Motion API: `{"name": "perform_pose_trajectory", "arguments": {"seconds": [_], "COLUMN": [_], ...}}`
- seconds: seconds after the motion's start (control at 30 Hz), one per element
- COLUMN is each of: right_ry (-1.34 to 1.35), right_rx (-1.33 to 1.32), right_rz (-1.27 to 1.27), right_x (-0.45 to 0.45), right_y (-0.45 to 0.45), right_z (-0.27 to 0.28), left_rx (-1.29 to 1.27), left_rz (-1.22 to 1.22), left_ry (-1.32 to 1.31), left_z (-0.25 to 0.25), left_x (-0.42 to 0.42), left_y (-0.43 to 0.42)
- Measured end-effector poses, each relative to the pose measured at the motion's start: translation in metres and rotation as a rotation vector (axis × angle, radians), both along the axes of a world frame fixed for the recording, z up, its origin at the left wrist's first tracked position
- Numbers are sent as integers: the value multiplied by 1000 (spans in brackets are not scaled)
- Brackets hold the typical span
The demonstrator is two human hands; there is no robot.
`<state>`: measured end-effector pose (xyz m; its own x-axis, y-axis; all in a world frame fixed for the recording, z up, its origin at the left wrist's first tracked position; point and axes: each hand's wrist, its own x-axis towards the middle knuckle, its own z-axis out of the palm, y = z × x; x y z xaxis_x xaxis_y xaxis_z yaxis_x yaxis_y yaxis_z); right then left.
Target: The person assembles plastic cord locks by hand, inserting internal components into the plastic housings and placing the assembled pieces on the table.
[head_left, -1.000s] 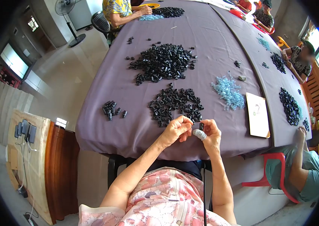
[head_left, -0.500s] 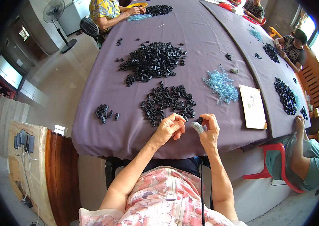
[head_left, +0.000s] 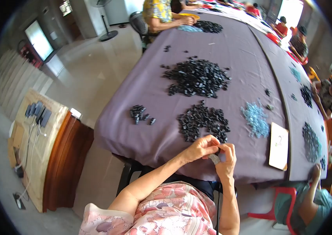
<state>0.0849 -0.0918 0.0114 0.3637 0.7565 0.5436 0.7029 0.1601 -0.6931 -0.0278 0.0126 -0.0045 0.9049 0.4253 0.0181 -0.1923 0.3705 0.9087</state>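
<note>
My right hand pinched a small black part, my left hand's hold I couldn't tell, and a slipping fingertip could have lost it among the nearest black pieces.

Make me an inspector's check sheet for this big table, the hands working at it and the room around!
Surface: purple-grey cloth, a few creases.
Job's things: big black pile; looser black pile nearer the hands; clear-blue pieces to its right.
Clutter: small black cluster on the left; card and greyish lump on the right.
Left hand: fingertips meet the other hand's; grip unclear.
Right hand: pinches a small dark piece; thumb wrapped.
Cables: white cables and adapters on the wooden cabinet; nothing seen across the cloth.
Surroundings: other people seated around; standing fan; red chair.
</note>
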Motion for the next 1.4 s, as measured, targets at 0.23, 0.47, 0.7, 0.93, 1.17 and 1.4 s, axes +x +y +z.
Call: {"name": "perform_pose_trajectory", "arguments": {"seconds": [0.23, 0.47, 0.7, 0.93, 1.17, 1.4], "right_ry": [58, 541, 273, 256, 235, 223], "right_rx": [-53, -133, -114, -91, -103, -79], "right_rz": [116, 44, 30, 17, 18, 30], "right_x": [-5, 8, 5, 6, 7, 7], "right_y": [0, -4, 0, 1, 1, 1], "right_z": [3, -10, -6, -11, -9, -8], "left_rx": [-40, 353, 654, 1043, 1103, 1232], "left_rz": [39, 341, 637, 755, 786, 811], "left_ry": [-47, 166, 458, 620, 634, 650], "left_z": [3, 12, 20, 4, 3, 13], "left_x": [-3, -44, -113, -135, -134, -117], "left_y": [-2, 22, 65, 86, 86, 90]}}
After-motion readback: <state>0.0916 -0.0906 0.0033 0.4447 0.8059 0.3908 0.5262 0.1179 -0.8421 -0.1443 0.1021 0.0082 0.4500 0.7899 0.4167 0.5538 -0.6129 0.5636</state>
